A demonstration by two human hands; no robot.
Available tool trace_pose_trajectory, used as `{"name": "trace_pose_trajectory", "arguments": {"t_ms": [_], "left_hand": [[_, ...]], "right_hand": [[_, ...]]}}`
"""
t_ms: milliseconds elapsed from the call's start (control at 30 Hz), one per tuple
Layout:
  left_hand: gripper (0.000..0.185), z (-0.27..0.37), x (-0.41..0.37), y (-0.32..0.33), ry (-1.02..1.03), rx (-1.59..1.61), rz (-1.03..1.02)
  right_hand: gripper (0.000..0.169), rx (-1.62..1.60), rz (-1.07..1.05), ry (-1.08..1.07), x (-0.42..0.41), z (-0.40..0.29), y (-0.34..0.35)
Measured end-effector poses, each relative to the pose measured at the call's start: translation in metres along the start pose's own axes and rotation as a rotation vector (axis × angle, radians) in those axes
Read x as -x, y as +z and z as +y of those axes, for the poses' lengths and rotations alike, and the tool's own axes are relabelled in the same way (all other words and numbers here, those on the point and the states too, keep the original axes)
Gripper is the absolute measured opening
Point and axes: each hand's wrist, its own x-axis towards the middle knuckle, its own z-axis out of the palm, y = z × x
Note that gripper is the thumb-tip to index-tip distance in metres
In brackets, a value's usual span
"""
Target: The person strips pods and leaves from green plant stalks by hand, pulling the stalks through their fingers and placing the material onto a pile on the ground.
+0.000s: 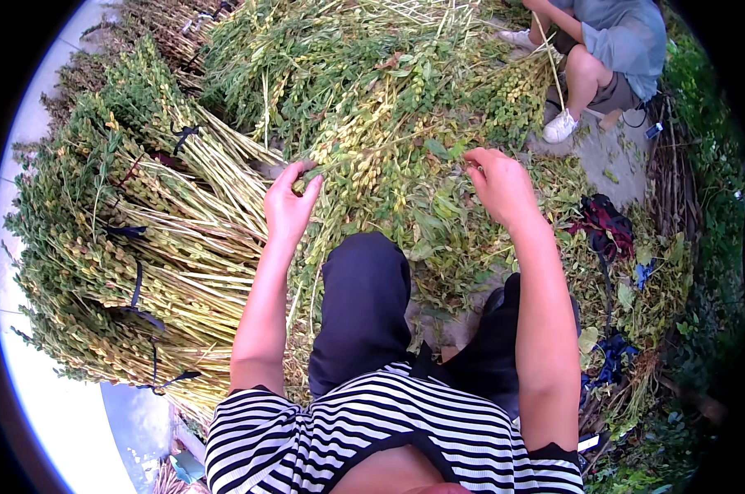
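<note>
My left hand (292, 200) is raised over my knee with thumb and fingers curled round the green tip of a sesame-like plant stalk (372, 151), which bears yellowish pods. My right hand (499, 185) is held out on the other side, fingertips pinched together near the stalk's thin far end; whether something is between them cannot be told. Beneath both hands lies a heap of loose green leaves and pods (440, 213). Close to my left forearm are bundles of cut stalks (193, 210), bound with dark cloth ties (184, 137).
A co-worker in a grey-blue shirt (622, 43) sits at the upper right, holding a stalk. More plants (323, 55) are piled ahead. Dark red and black cloth (604, 225) and blue cloth strips (613, 358) lie among leaves at right. My knees (366, 290) are bent below my hands.
</note>
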Motion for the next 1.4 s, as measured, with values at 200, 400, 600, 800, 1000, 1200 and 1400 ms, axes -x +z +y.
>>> {"name": "trace_pose_trajectory", "arguments": {"t_ms": [200, 400, 600, 800, 1000, 1200, 1400], "left_hand": [[0.026, 0.094, -0.009, -0.034, 0.013, 0.444, -0.062], [0.026, 0.144, -0.029, -0.024, 0.032, 0.68, -0.13], [0.035, 0.161, -0.079, 0.023, 0.061, 1.072, -0.227], [0.02, 0.154, -0.102, 0.083, -0.054, 1.187, -0.246], [0.024, 0.092, -0.084, 0.123, 0.36, 0.171, -1.063], [0.039, 0.077, -0.089, 0.114, 0.325, 0.043, -1.02], [0.038, 0.012, -0.132, 0.103, -0.146, 0.324, -0.574]], "right_hand": [[0.053, -0.184, 0.008, -0.066, 0.005, -0.02, -0.001], [0.041, -0.346, -0.048, 0.016, 0.004, -0.026, -0.003], [0.02, -0.418, 0.166, 0.138, -0.007, -0.011, -0.007], [0.011, -0.563, 0.159, 0.214, -0.014, -0.002, -0.017], [0.011, -0.82, 0.096, 0.232, -0.021, 0.011, -0.013], [0.013, -0.954, 0.149, 0.203, -0.025, 0.017, -0.014], [0.019, -0.873, 0.276, 0.21, -0.015, 0.017, -0.025]]}}
